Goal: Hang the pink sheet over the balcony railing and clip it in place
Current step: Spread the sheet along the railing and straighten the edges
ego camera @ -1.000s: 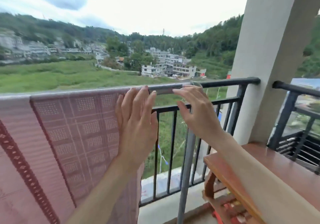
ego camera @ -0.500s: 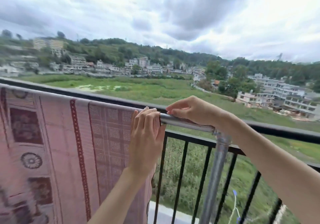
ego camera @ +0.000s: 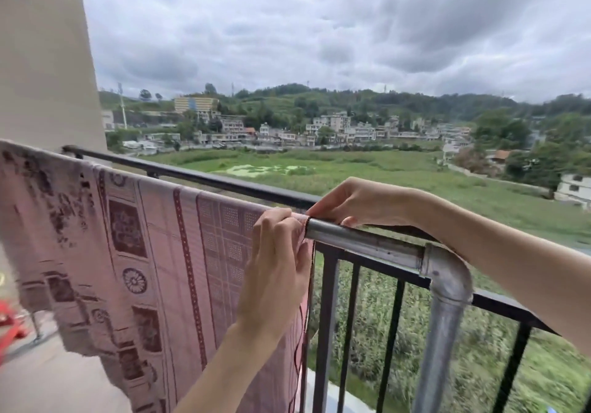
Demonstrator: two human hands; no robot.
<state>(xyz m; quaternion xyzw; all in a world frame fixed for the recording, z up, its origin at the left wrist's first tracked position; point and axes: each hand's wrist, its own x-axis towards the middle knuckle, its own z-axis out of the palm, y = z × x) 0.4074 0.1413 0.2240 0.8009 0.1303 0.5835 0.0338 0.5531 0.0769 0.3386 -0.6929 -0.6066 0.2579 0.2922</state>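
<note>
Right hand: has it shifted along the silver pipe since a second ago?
Yes. The right hand has moved left along the silver pipe, away from the pipe elbow, to the pink sheet edge.

The far side of the pink sheet (ego camera: 153, 252) is hidden behind the bar it hangs on, and its left part and lower hem are cut off by the picture's edges. The fingertips of the left hand (ego camera: 275, 272) are lost in the bunched edge of the sheet. The fingers of the right hand (ego camera: 355, 203) are concealed behind the metal pipe (ego camera: 367, 243). No clip can be made out.
</note>
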